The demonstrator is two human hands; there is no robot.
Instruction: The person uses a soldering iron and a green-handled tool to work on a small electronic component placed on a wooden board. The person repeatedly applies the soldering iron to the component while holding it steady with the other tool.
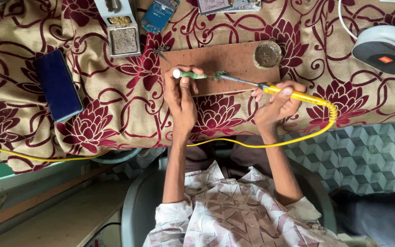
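Head view: left hand [179, 93] closed around a green-handled tool with a white end [189, 74], right hand [277, 101] gripping a yellow corded soldering iron [293, 95]. Both tips meet at a small dark green part [220, 75] on the brown rectangular board [220, 66] (on the floral-clothed table [115, 100]). Round flux tin [267, 55] sits at the board's corner.

shirt: short-sleeved | pattern: white-and-brown geometric | forearms: bare | hands: ungloved

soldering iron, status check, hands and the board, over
Right hand grips yellow soldering iron, tip at small part on brown board. Left hand holds green-handled tool against it. Nothing in the way.
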